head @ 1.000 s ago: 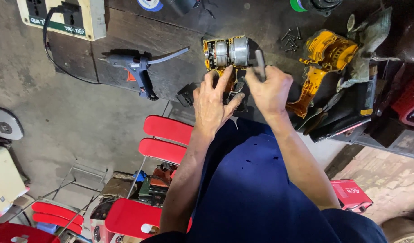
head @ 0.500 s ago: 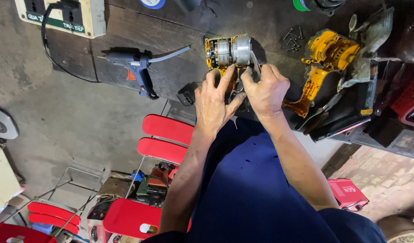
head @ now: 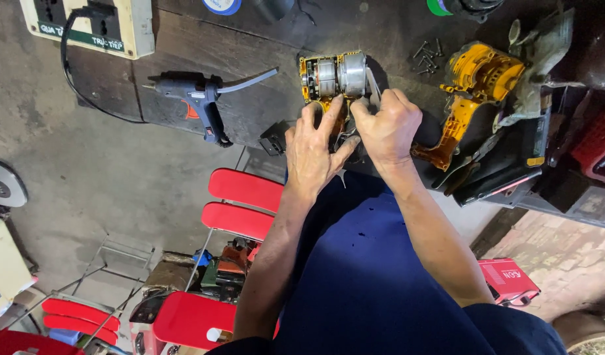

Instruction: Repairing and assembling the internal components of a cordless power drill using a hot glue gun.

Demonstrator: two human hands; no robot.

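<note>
At the front edge of the dark workbench (head: 263,39), both hands are together on the opened drill body (head: 332,77). The left hand (head: 315,154) lays its fingers up against the yellow grip; the right hand (head: 387,128) is curled shut around a thin tool beside the silver motor. To the right lies a yellow housing half (head: 473,82) near loose screws (head: 427,56); to the left, a blue glue gun (head: 200,98).

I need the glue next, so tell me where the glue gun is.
In the head view the blue glue gun lies on the dark workbench, left of the opened drill half under both hands, below the power strip.
</note>
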